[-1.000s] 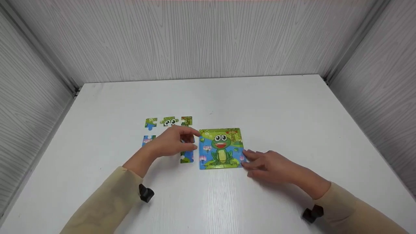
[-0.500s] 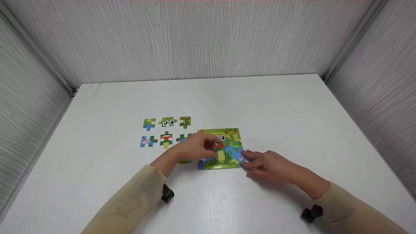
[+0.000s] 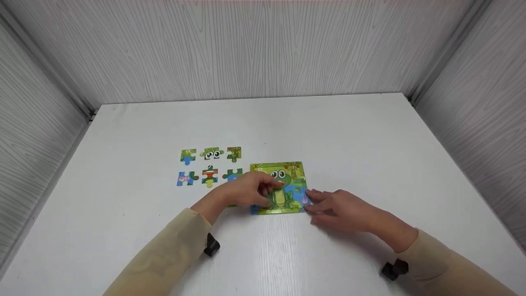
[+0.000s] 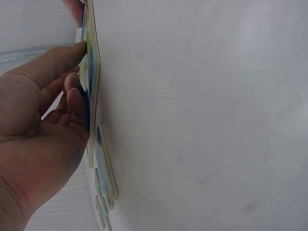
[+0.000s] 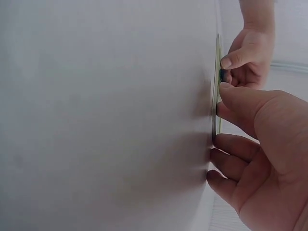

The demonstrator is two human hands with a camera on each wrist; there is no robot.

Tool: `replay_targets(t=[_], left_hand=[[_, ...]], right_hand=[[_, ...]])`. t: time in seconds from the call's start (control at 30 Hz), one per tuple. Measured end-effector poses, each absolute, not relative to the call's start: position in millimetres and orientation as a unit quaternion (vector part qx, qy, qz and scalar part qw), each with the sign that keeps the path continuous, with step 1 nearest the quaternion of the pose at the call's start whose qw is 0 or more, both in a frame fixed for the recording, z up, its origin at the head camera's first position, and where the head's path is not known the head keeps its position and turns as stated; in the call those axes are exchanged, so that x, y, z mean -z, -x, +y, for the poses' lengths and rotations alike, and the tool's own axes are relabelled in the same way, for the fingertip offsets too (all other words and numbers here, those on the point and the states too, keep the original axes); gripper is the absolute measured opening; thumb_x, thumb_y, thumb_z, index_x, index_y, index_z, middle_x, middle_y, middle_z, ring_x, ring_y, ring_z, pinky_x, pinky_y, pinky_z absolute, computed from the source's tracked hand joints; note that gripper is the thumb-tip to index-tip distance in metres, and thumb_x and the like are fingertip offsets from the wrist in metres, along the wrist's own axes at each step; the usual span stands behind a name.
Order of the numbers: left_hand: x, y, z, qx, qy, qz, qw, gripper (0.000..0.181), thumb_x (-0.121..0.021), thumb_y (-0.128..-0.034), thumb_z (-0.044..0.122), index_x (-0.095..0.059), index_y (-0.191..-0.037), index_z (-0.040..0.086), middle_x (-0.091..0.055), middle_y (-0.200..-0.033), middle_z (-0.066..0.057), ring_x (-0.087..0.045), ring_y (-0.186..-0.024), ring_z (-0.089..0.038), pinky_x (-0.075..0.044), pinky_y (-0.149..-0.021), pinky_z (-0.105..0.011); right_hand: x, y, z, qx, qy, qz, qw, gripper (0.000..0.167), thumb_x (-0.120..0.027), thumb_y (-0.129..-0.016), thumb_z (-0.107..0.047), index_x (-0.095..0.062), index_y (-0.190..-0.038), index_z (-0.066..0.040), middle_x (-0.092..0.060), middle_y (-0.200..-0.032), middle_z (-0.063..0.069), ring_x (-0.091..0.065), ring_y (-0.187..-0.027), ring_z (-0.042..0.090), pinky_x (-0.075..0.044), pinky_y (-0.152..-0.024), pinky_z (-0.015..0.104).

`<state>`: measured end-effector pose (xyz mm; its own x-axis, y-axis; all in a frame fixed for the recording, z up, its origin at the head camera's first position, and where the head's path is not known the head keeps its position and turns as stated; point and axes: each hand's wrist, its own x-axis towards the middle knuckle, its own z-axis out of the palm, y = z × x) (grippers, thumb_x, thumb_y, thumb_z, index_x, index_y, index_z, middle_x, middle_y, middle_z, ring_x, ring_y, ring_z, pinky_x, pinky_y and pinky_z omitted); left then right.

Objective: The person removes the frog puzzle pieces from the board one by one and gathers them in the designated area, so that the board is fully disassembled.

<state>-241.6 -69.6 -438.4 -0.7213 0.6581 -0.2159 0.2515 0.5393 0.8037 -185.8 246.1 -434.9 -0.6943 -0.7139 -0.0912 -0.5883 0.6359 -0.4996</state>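
A square frog picture puzzle board (image 3: 296,189) lies flat on the white table. My left hand (image 3: 248,190) is over its lower left part, thumb and index finger bent toward each other. In the right wrist view a small dark blue-green puzzle piece (image 5: 223,75) shows between that hand's thumb and fingers; the hand hides most of it. My right hand (image 3: 345,210) rests its fingertips against the board's right edge, fingers extended. In the left wrist view the board (image 4: 96,72) appears edge-on beside the left fingers.
Left of the board, loose jigsaw pieces lie in rows: a corner piece (image 3: 188,156), a frog-eyes piece (image 3: 212,154), a green-brown piece (image 3: 234,153), a pink-flower piece (image 3: 185,178) and a mouth piece (image 3: 209,176). Grey wood-grain panels (image 3: 263,49) enclose the table.
My left hand has moved right, from beside the loose pieces onto the board, then slightly down. More loose pieces now show. My right hand stays at the board's edge.
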Motion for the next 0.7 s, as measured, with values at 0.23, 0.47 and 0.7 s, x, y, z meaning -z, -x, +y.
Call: replay_targets(t=[0.23,0.47,0.7], left_hand=[[439,242,-71,-0.383,-0.283,0.842,0.255,0.042,-0.082,-0.0922,0.009,-0.074,-0.133,0.017,-0.067,-0.106,0.000,-0.057,-0.093,-0.017,-0.051,-0.085,-0.034],[438,242,-70,-0.378,-0.279,0.843,0.260,0.031,-0.082,-0.0930,0.011,-0.076,-0.123,0.016,-0.067,-0.104,0.001,-0.058,-0.094,-0.017,-0.052,-0.086,-0.035],[436,242,-71,-0.370,-0.284,0.847,0.256,0.030,-0.081,-0.0933,0.011,-0.076,-0.122,0.015,-0.067,-0.104,0.000,-0.058,-0.093,-0.017,-0.051,-0.087,-0.036]], right_hand=[[431,186,237,0.197,0.405,0.887,0.099,0.039,-0.072,-0.103,-0.028,-0.071,-0.139,-0.011,-0.054,-0.155,0.020,-0.057,-0.138,0.035,-0.052,-0.104,0.054],[426,188,224,0.186,0.443,0.874,0.072,0.035,-0.073,-0.102,-0.023,-0.074,-0.135,-0.011,-0.053,-0.155,0.023,-0.058,-0.138,0.037,-0.052,-0.104,0.052],[433,193,219,0.202,0.438,0.871,0.097,0.033,-0.074,-0.101,-0.026,-0.077,-0.132,-0.014,-0.055,-0.152,0.021,-0.058,-0.136,0.034,-0.052,-0.106,0.051]])
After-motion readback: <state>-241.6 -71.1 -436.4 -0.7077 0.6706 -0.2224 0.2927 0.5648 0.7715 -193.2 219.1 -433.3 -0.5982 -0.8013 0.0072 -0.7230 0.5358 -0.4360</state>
